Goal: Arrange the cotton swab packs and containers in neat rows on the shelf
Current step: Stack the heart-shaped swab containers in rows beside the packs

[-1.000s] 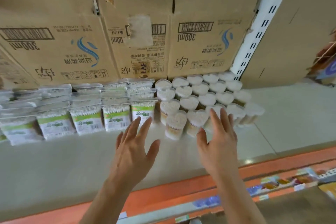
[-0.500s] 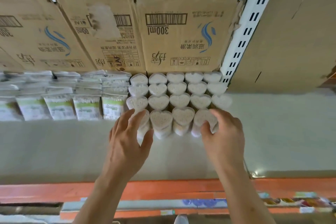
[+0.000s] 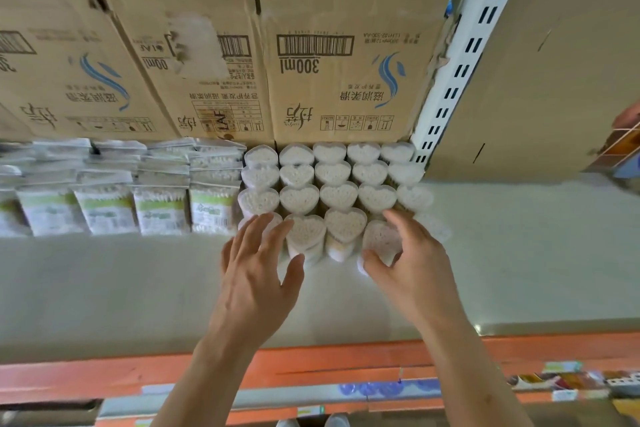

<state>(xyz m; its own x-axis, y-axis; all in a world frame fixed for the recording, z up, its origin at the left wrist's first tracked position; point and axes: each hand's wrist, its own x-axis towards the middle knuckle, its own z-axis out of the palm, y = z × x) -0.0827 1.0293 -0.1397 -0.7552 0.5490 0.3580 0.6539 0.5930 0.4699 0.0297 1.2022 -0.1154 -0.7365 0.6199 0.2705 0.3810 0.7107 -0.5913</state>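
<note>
head view, looking down onto the shelf (image 3: pixel 138 288). the heart-shaped containers (image 3: pixel 299 198) stand upright on it in a tight block, five across and four deep, lids up, with the back row touching the cardboard boxes (image 3: pixel 346 80) stacked behind. the block's right rear corner sits just beside the white slotted upright (image 3: pixel 467 55). the swab packs (image 3: pixel 161 211), flat bags with green labels, stand in rows just left of the block, and the nearest pack touches its left column. your left hand (image 3: pixel 258 274) is released: the fingers (image 3: pixel 255 232) are straight and spread, the tips rest on top of the block's front-left corner, and the thumb lies beside the second container of the front row. your right hand (image 3: pixel 412 270) is grasping the front-row container (image 3: pixel 379 239), fourth from the left: the thumb is against its near wall and the fingers (image 3: pixel 405 224) are curled over its far edge. you cannot tell whether that container is lifted off the shelf or standing on it. the fifth container of the front row is blurred and partly hidden behind the right hand. both forearms reach in over the orange rail (image 3: pixel 311 364) along the shelf's front edge.
</note>
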